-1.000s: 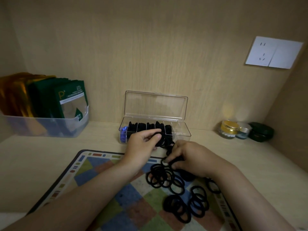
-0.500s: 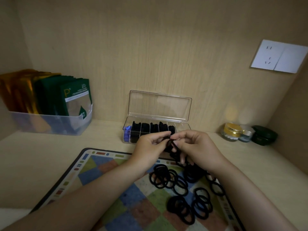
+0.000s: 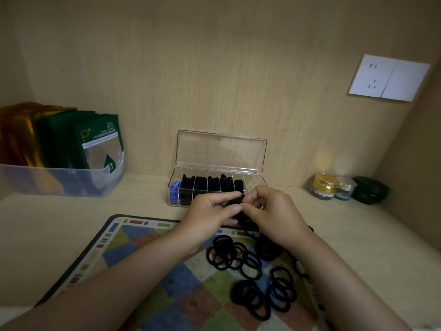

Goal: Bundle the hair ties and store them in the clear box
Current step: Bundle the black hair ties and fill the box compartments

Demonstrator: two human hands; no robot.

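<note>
The left hand (image 3: pixel 210 209) and the right hand (image 3: pixel 274 212) meet just in front of the clear, hinged plastic box (image 3: pixel 259 181). Both pinch a small wad of black elastic hair ties (image 3: pixel 232 203) between thumb and fingertips. It is held up off the mat, probably so the loops can be gathered into one bundle, though the fingers hide how it is wrapped.

The box stands with its lid tipped back against the wall, leaving its divided cells open from above. Several cells already hold dark, soft-looking bundles, and the rightmost one looks unfilled.

The loose black hair ties (image 3: pixel 233 256) are thin, matte rings that look fabric-covered. They lie in overlapping heaps on the chequered, multicoloured mat (image 3: pixel 133 235) below the wrists, within easy reach. The mat lies flat on the pale wood-grain counter (image 3: pixel 47 216).
</note>
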